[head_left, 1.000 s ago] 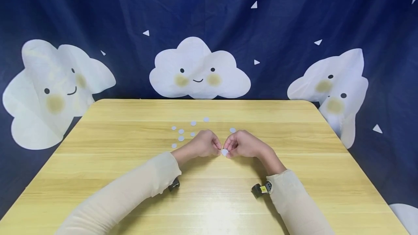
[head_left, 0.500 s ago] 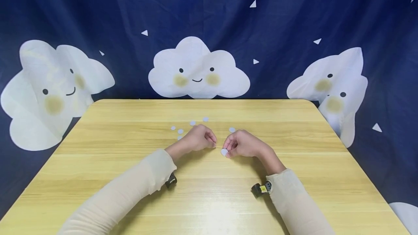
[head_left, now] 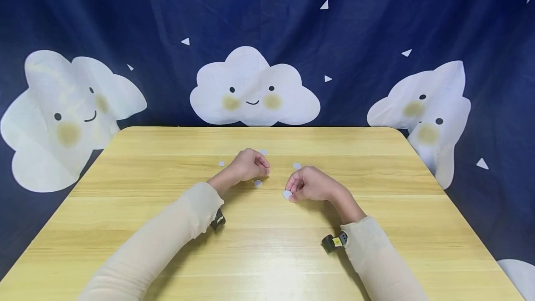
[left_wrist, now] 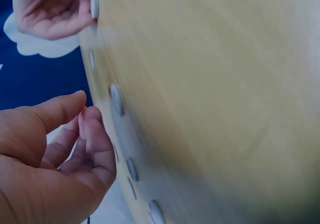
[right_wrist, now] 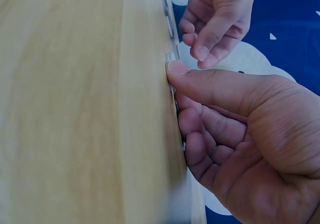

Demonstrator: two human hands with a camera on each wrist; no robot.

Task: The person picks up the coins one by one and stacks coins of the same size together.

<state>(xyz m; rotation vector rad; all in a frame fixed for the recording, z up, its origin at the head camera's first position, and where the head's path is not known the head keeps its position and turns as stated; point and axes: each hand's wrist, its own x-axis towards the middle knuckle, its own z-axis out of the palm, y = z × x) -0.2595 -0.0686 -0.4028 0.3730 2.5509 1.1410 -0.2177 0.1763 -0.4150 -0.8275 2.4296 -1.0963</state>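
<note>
My right hand (head_left: 312,184) pinches a small round white disc (head_left: 287,194) between thumb and fingers, low over the wooden table. In the right wrist view the thumb presses on the disc's edge (right_wrist: 170,58). Farther back and to the left, my left hand (head_left: 247,165) hovers with loosely bent fingers and nothing between them. Thumb tip and index fingertip (left_wrist: 91,113) stand close together in the left wrist view. Another disc (head_left: 258,183) shows just below this hand, and one more (head_left: 263,152) is partly covered by it.
Beyond the right hand lies a disc (head_left: 297,166), and a smaller one (head_left: 221,164) lies left of the left hand. Further discs (left_wrist: 132,169) show in the left wrist view. The light wooden table (head_left: 138,175) backs onto a dark blue cloud-print curtain (head_left: 355,22).
My left hand has drawn away from the right hand, leftward and toward the back. A disc now shows below it where none showed before. The right hand stays put with its disc.
</note>
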